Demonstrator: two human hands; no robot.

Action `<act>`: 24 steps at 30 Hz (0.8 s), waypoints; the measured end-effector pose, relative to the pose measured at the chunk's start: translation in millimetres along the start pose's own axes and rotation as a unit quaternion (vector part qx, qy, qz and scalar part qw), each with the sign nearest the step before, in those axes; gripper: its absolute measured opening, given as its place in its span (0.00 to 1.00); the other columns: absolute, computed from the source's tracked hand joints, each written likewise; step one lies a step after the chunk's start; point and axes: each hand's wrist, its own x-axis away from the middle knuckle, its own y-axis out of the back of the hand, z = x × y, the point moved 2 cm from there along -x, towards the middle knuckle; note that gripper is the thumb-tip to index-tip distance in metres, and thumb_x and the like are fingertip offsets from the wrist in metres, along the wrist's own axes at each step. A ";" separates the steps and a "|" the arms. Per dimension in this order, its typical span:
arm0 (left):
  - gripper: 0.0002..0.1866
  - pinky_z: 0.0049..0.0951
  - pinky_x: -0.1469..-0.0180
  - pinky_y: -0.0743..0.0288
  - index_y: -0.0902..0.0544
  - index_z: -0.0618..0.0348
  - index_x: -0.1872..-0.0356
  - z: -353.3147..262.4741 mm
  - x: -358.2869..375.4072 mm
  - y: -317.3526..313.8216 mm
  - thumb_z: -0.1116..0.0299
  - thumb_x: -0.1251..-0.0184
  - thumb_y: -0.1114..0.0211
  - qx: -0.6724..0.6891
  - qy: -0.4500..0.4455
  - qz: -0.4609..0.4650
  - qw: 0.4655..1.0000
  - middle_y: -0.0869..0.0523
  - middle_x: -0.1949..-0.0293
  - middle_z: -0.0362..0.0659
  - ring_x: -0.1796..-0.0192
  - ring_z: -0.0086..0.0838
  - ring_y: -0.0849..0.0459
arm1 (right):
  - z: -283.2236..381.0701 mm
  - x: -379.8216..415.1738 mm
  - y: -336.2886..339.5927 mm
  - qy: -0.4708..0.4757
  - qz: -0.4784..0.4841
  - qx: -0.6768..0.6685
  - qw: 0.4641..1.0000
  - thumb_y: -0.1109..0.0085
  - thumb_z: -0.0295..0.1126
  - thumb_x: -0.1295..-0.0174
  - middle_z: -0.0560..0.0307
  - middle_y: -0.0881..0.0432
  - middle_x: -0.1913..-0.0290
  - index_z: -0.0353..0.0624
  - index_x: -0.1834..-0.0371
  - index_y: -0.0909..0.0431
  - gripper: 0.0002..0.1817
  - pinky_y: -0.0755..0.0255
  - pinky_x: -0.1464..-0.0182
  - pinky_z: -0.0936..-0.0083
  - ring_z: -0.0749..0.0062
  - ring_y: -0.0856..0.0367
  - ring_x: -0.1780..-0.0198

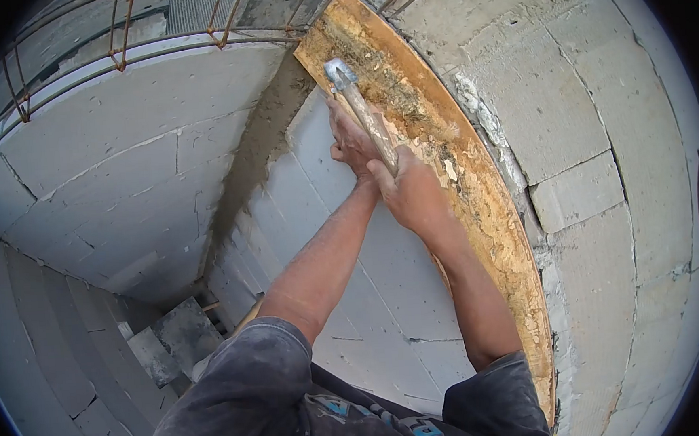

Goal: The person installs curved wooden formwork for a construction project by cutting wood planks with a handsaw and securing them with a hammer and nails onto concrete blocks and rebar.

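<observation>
My right hand (413, 193) grips the wooden handle of a hammer (358, 104), whose metal head rests against a worn, mortar-stained wooden board (478, 201). The board stands upright along the edge of a grey block wall (577, 105). My left hand (350, 141) lies just behind the hammer handle, pressed against the board's left edge and the pale block face (387, 296) beside it. Whether it grips anything is hidden by the handle and my right hand.
Rusty rebar cage (122, 39) runs along the top of the left block wall (119, 161). A mortar-filled corner joint (256, 152) drops below it. Loose grey block pieces (172, 344) lie far below at the lower left.
</observation>
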 end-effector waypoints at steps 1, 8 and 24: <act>0.38 0.49 0.33 0.45 0.45 0.61 0.23 1.2 7.2 5.0 0.48 0.25 0.45 -0.010 0.011 0.017 1.000 0.31 0.32 0.53 0.28 0.46 0.36 | -15.3 -6.9 -9.0 -0.013 0.034 0.028 0.999 0.41 0.48 0.30 0.30 0.16 0.63 0.30 0.50 0.25 0.26 0.23 0.58 0.53 0.38 0.14 0.60; 0.44 0.51 0.30 0.54 0.55 0.61 0.20 -9.5 -0.3 8.2 0.45 0.26 0.50 0.051 0.108 0.084 0.989 0.43 0.22 0.53 0.20 0.40 0.48 | 44.3 17.7 37.5 -0.022 -0.007 -0.114 0.993 0.43 0.48 0.29 0.31 0.15 0.60 0.30 0.48 0.25 0.26 0.23 0.55 0.54 0.36 0.15 0.59; 0.30 0.49 0.27 0.48 0.38 0.65 0.27 0.3 4.0 1.2 0.55 0.21 0.50 -0.024 0.063 0.000 0.998 0.31 0.30 0.52 0.26 0.41 0.37 | 4.2 13.0 -18.6 0.003 -0.034 -0.055 0.998 0.43 0.47 0.29 0.26 0.17 0.61 0.30 0.49 0.26 0.25 0.24 0.53 0.52 0.35 0.15 0.56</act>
